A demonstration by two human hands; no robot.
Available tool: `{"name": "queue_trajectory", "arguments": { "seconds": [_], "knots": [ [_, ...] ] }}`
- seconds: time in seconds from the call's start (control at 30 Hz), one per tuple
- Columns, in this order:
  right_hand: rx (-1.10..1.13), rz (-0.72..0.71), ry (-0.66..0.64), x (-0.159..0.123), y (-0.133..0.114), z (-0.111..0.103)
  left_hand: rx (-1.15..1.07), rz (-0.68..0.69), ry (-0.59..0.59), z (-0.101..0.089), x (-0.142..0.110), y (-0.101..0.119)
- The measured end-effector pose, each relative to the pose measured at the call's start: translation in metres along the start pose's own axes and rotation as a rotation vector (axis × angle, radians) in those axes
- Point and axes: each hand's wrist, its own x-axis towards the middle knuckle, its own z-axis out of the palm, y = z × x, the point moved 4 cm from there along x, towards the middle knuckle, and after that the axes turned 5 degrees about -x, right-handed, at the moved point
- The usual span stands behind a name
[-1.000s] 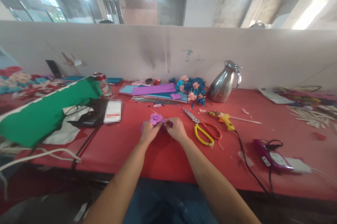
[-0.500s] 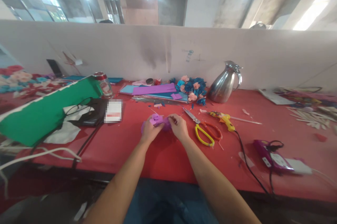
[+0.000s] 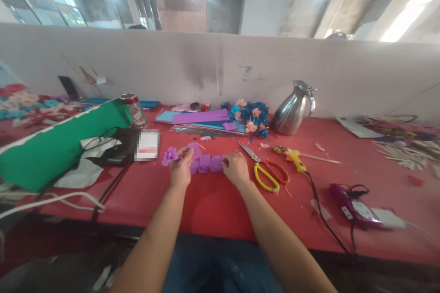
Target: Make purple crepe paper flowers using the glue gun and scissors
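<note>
My left hand is closed on a purple paper flower, whose petals stick out to the left past the fingers. A scalloped purple paper strip stretches rightward from near that hand, low over the red table. Its far end is pinched between thumb and fingers of my right hand. Whether the strip joins the flower is hidden behind the left fingers. Another rounded purple piece shows just behind them. Scissors with yellow and orange handles lie right of my right hand.
A yellow glue gun lies right of the scissors, its black cord running to a purple power box. Behind are purple and blue sheets, paper flowers and a steel jug. At left stand a green box and a glass jar.
My left hand has moved left with the flower, now turned outward. The purple strip, earlier bunched between the hands, is drawn out straight. My right hand has shifted slightly right.
</note>
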Motion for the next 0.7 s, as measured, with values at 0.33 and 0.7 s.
{"name": "queue_trajectory", "arguments": {
  "seconds": [0.33,0.7],
  "knots": [
    [-0.074,-0.089,0.099,-0.003,-0.009,-0.009,-0.601,-0.117,-0.087,-0.001,0.009,0.007],
    [-0.019,-0.123,0.065,0.001,-0.004,-0.007,-0.613,-0.218,-0.129,0.002,0.006,0.001]
  ]
}}
